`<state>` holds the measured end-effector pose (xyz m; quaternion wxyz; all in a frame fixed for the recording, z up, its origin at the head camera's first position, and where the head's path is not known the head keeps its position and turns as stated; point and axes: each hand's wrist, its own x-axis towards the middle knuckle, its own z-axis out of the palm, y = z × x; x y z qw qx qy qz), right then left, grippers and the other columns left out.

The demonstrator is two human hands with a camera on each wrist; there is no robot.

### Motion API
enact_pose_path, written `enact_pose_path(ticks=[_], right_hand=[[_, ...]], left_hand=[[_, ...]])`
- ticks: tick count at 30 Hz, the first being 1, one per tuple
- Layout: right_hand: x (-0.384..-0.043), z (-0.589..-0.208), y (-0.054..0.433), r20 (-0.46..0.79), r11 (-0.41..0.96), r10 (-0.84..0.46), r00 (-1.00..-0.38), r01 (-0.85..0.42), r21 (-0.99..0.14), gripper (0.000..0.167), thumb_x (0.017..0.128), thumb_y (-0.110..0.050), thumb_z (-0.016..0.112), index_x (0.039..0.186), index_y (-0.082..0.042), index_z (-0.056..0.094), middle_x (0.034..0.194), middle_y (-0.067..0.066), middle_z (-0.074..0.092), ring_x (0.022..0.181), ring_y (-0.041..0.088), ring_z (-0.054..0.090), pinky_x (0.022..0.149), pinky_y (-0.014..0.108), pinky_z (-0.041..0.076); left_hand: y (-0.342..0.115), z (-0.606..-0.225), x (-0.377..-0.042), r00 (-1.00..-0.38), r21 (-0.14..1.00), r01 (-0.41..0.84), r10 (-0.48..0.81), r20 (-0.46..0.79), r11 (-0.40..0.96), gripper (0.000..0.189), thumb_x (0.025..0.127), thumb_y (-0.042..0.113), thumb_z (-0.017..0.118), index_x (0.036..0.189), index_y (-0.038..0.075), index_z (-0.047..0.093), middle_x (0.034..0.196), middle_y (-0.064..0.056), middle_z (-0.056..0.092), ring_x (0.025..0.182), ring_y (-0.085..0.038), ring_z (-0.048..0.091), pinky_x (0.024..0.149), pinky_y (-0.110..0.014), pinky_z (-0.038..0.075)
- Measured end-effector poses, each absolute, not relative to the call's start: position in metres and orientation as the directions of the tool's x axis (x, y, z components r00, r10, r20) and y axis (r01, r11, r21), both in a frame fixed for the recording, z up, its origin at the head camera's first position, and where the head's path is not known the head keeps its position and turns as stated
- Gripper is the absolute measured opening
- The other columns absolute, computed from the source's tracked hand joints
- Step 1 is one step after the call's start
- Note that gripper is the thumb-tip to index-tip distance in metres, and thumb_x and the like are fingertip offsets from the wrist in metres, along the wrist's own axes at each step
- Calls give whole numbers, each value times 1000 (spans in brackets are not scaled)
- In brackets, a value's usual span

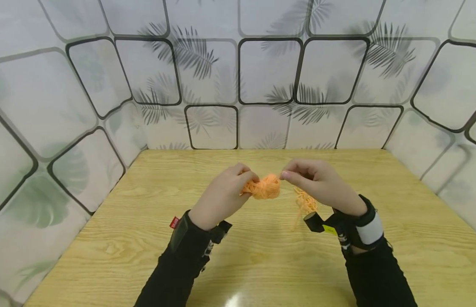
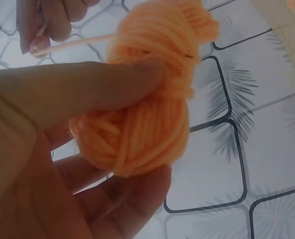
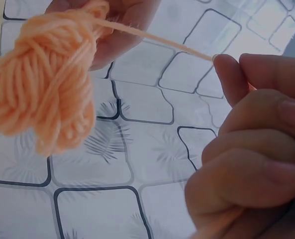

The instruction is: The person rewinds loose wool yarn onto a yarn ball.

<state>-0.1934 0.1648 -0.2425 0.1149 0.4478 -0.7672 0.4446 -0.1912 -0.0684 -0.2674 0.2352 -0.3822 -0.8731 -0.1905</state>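
Note:
An orange yarn skein (image 1: 267, 187), bunched in at its middle, is held above the table by my left hand (image 1: 225, 194). In the left wrist view the thumb presses across the skein (image 2: 147, 132) while the other fingers curl behind it. My right hand (image 1: 324, 181) pinches a single strand of yarn (image 3: 154, 38) between thumb and forefinger. That strand runs taut from the skein to the right fingertips. Below the right hand, a loose heap of orange yarn (image 1: 305, 201) lies on the table, partly hidden by the hand.
The wooden table (image 1: 145, 256) reaches back to a wall covering (image 1: 268, 128) with dark outlines and leaf prints. More of this covering stands at the left and right sides. Each wrist wears a black strap with a small camera (image 1: 313, 222).

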Motion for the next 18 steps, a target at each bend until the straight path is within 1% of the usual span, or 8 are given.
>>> enact_pose_path(ticks=[5, 9, 12, 15, 18], right_hand=[[-194, -242, 169, 581, 214, -563, -588, -783, -584, 15, 93, -1, 52, 92, -10, 64, 54, -1, 33, 42, 10, 26, 41, 27, 27], [-194, -242, 172, 582, 218, -549, -600, -775, -593, 15, 93, -1, 52, 92, -9, 63, 56, -1, 36, 43, 11, 26, 42, 27, 27], [-195, -242, 172, 587, 207, -543, -600, -773, -599, 15, 93, -1, 51, 91, -9, 63, 58, -1, 38, 44, 12, 26, 42, 28, 27], [-197, -243, 174, 589, 191, -553, -589, -778, -599, 15, 93, 0, 50, 92, -8, 63, 57, -1, 37, 44, 11, 26, 41, 27, 27], [-200, -245, 176, 588, 164, -563, -581, -776, -609, 15, 93, 1, 49, 93, -5, 62, 53, 0, 34, 41, 11, 26, 39, 26, 28]], left_hand=[[-63, -265, -181, -542, 99, 794, 625, 561, 600, 23, 76, 3, 74, 97, 9, 65, 96, -4, 60, 85, -17, 58, 71, -25, 48], [-58, -264, -176, -488, 92, 843, 680, 548, 531, 24, 76, 1, 73, 97, 9, 65, 97, -2, 58, 84, -14, 58, 70, -22, 47], [-56, -262, -172, -452, 121, 879, 728, 515, 461, 25, 78, 1, 72, 100, 9, 64, 99, -2, 58, 86, -13, 57, 74, -19, 46], [-55, -260, -167, -429, 189, 902, 762, 485, 387, 25, 80, 1, 69, 102, 8, 63, 102, -2, 58, 89, -11, 57, 77, -16, 45], [-55, -257, -163, -397, 254, 917, 781, 481, 309, 25, 81, 1, 68, 105, 7, 61, 106, -2, 57, 92, -11, 56, 79, -14, 44]])
